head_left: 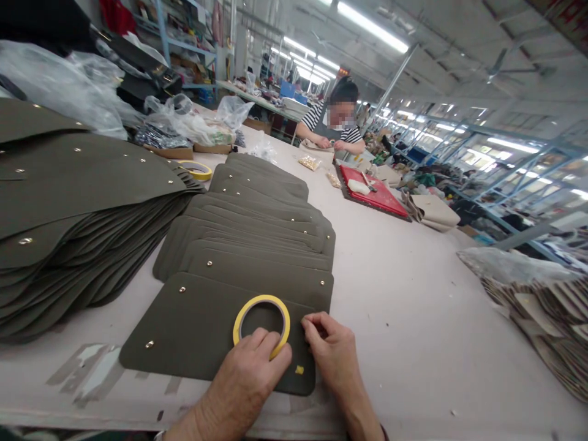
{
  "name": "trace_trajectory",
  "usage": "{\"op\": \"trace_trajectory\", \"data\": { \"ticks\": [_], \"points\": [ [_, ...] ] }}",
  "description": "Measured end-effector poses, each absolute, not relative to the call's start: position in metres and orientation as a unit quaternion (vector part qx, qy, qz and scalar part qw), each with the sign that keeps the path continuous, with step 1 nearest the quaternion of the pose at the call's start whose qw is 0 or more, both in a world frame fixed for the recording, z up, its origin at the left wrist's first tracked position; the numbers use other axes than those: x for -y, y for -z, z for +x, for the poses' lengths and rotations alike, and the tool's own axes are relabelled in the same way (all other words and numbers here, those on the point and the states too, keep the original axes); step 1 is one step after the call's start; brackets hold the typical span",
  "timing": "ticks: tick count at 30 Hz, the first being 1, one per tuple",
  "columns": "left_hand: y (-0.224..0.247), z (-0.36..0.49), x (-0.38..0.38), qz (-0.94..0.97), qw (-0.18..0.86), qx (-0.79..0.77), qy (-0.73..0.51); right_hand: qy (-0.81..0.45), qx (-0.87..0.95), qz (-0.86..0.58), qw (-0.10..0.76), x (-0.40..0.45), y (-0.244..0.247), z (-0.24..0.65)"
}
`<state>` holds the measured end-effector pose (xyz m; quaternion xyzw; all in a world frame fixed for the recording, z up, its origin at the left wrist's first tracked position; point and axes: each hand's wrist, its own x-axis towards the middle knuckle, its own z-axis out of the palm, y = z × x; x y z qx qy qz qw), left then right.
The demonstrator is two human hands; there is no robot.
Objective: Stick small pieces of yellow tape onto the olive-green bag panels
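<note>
Around the near rim of a yellow tape roll (237, 321) are the closed fingers of my left hand (252, 373). The roll is over a dark olive panel (202, 327) with metal studs at its left end. My right hand (333, 349) is at the panel's right edge, thumb and index finger pinched together; whatever is between them is too small to make out. A small yellow tape piece (299, 370) lies on the panel near its lower right corner. Behind this panel, overlapping olive panels (248, 226) extend away across the table.
A tall stack of larger olive pieces (82, 202) stands at left. Another yellow roll (202, 174) lies behind it. Farther back are plastic bags (193, 122), a red board (376, 193) and a person (337, 116) working. Beige pieces (546, 318) are stacked at right.
</note>
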<state>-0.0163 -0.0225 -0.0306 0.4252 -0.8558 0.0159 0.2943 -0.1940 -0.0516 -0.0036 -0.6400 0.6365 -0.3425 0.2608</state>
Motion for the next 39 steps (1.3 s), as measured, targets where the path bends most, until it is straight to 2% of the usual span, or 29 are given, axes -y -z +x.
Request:
{"op": "trace_trajectory", "data": {
  "ticks": [3, 8, 14, 20, 26, 30, 33, 36, 39],
  "points": [
    [0.03, -0.016, 0.023, 0.429, 0.306, 0.85, -0.011, 0.317, -0.638, -0.672, 0.203, 0.056, 0.003, -0.192],
    [0.032, -0.016, 0.022, 0.428, 0.309, 0.849, 0.004, 0.289, -0.675, -0.652, 0.19, 0.06, 0.005, -0.196],
    [0.032, -0.015, 0.021, 0.435, 0.295, 0.85, 0.037, 0.336, -0.636, -0.644, 0.261, 0.044, 0.007, -0.211],
    [0.034, -0.015, 0.023, 0.437, 0.288, 0.852, 0.032, 0.328, -0.601, -0.721, 0.104, 0.042, 0.017, -0.2],
    [0.03, -0.016, 0.022, 0.438, 0.309, 0.844, 0.018, 0.258, -0.622, -0.738, 0.041, 0.056, 0.016, -0.19],
    [0.026, -0.008, 0.024, 0.395, 0.421, 0.816, -0.035, 0.211, -0.59, -0.777, 0.058, 0.05, 0.007, -0.196],
    [0.022, 0.001, 0.024, 0.361, 0.482, 0.798, -0.005, 0.187, -0.586, -0.781, 0.109, 0.038, -0.001, -0.201],
    [0.016, 0.007, 0.022, 0.354, 0.482, 0.799, 0.052, 0.285, -0.557, -0.761, 0.17, 0.026, -0.008, -0.201],
    [0.01, 0.009, 0.018, 0.363, 0.456, 0.812, 0.031, 0.403, -0.458, -0.764, 0.208, 0.018, -0.013, -0.194]
  ]
}}
